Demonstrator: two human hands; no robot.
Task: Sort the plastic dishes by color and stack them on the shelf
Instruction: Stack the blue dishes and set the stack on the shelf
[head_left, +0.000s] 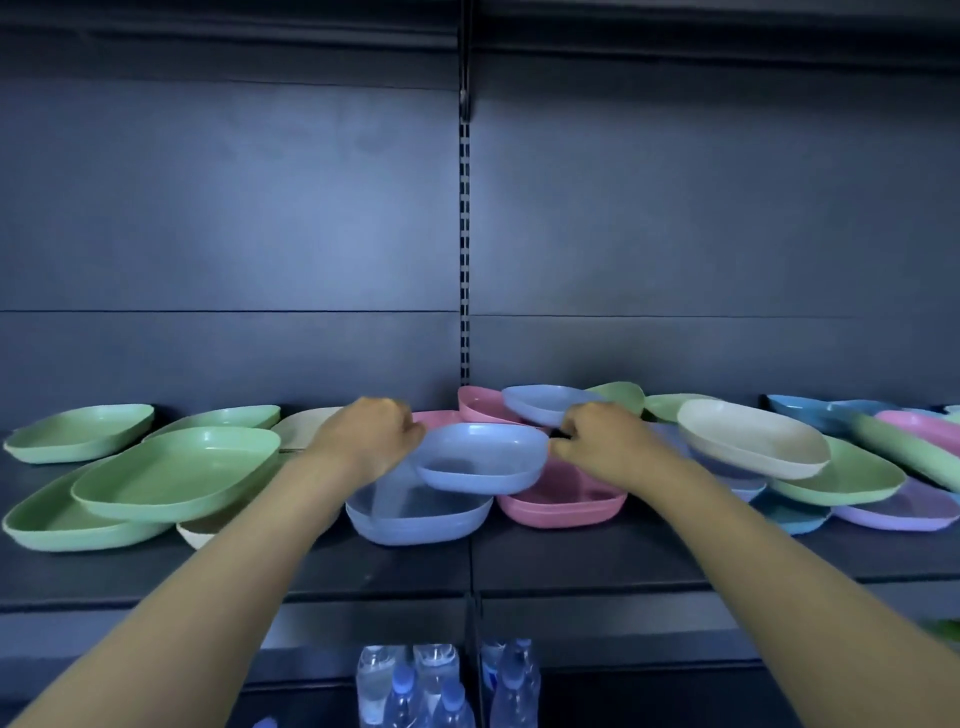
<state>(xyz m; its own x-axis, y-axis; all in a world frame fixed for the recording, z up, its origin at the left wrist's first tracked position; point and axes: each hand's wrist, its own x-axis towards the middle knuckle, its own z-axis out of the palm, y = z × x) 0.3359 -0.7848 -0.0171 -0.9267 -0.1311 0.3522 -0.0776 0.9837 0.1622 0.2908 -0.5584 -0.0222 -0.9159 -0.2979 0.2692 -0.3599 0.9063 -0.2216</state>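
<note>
You hold the blue dish (480, 457) by its two side rims, left hand (371, 434) and right hand (602, 441) pinching, just above the blue stack (415, 514) on the shelf (571, 561). It looks light, stiff and smooth, so grip the rims evenly.

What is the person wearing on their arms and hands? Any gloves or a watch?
Nothing shows. The left arm and right arm are bare all the way to the picture's edge, no sleeves. The left hand and right hand have no gloves, and I see no watch, bracelet or ring.
</note>
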